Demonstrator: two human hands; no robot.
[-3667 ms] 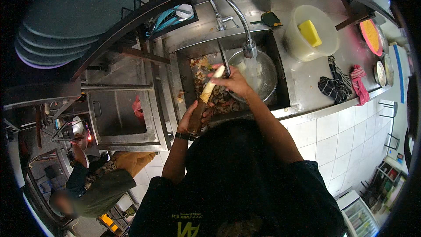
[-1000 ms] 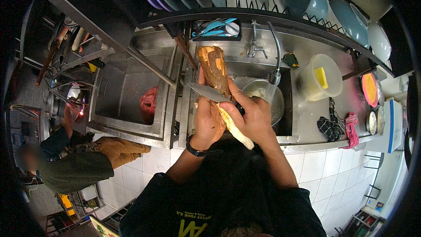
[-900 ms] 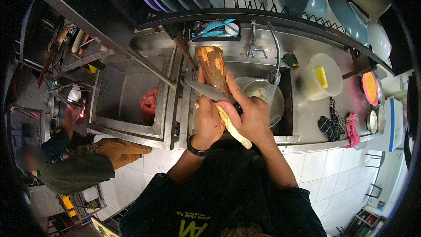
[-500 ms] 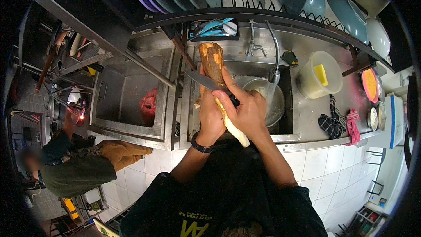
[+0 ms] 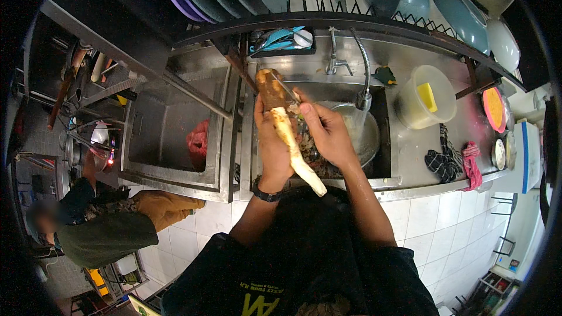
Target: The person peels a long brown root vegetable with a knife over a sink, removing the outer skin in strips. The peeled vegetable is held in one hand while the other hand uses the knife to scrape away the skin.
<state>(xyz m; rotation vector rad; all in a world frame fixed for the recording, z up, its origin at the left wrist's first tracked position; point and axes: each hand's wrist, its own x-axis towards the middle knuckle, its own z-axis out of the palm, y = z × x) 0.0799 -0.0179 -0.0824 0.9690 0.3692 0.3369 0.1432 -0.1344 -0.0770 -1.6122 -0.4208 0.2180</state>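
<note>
A long cassava root (image 5: 272,95) is tilted over the sink (image 5: 383,184), its thick far part brown-skinned and its thin near end peeled pale. My left hand (image 5: 272,153) is closed around its middle from the left. In my closed right hand (image 5: 331,140) is a knife (image 5: 285,86), its narrow blade lying along the root's right side. The knife's handle is mostly hidden by my fingers. Beneath my hands, dark scraps lie in the sink. Close to my right hand stands a round metal bowl (image 5: 370,131), under the hose tap (image 5: 363,101).
A second basin (image 5: 153,143) with a red bag (image 5: 198,145) lies left. On the right counter are a plastic tub (image 5: 413,111) with a yellow sponge (image 5: 427,97) and cloths (image 5: 442,164). A dish rack (image 5: 328,19) hangs ahead. A co-worker (image 5: 111,222) stands far left.
The knife has swung from lying across the root to its right side. The root has shifted slightly toward me, and more of its peeled part shows.
</note>
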